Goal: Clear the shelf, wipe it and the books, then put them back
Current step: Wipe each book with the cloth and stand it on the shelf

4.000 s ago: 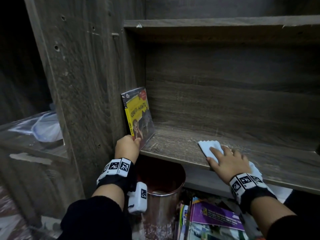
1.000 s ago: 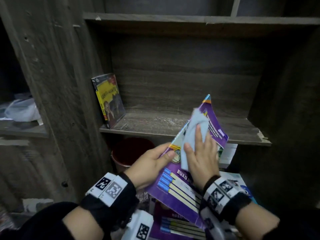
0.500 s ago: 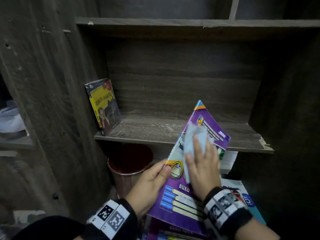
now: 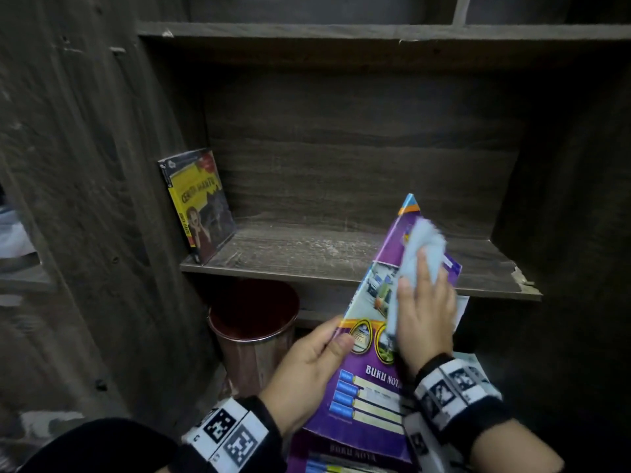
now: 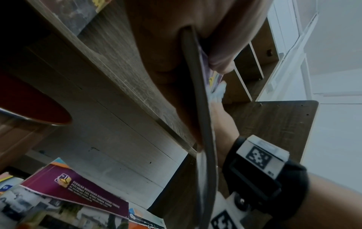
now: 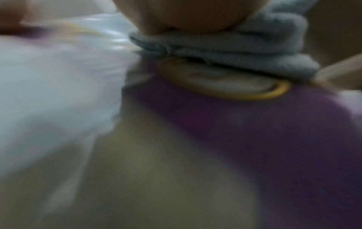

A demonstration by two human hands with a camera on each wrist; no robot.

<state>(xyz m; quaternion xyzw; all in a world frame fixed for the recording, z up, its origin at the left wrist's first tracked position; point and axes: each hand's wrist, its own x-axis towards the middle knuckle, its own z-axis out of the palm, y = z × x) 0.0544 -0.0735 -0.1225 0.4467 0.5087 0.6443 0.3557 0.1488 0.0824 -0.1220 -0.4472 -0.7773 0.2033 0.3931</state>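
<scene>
Dark wood-grain boards frame the shelf (image 4: 341,257), which holds only one yellow book (image 4: 198,206) standing tilted against its left wall. In front of and below it, the left hand (image 4: 307,370) pinches the left edge of a purple notebook (image 4: 368,397), thumb on the cover and fingers behind, holding it slanted with one corner raised over the shelf's front edge. The right hand (image 4: 423,315) lies flat on the cover with fingers straight and close together, pressing a pale blue cloth (image 4: 421,247) against the upper part; the right wrist view shows the cloth bunched in folds under the palm, though blurred. To wipe well, I judge the left hand should brace the thin, bendy notebook from behind so the cover does not buckle, while the cloth goes over the whole cover, then the back, before the notebook goes onto the shelf. Under the shelf stands a round metal bin (image 4: 252,332) with a dark reddish inside; nothing can be made out in it. More books (image 5: 74,190) lie in a loose heap low down, apparently waiting their turn, so much of the task seems left.
</scene>
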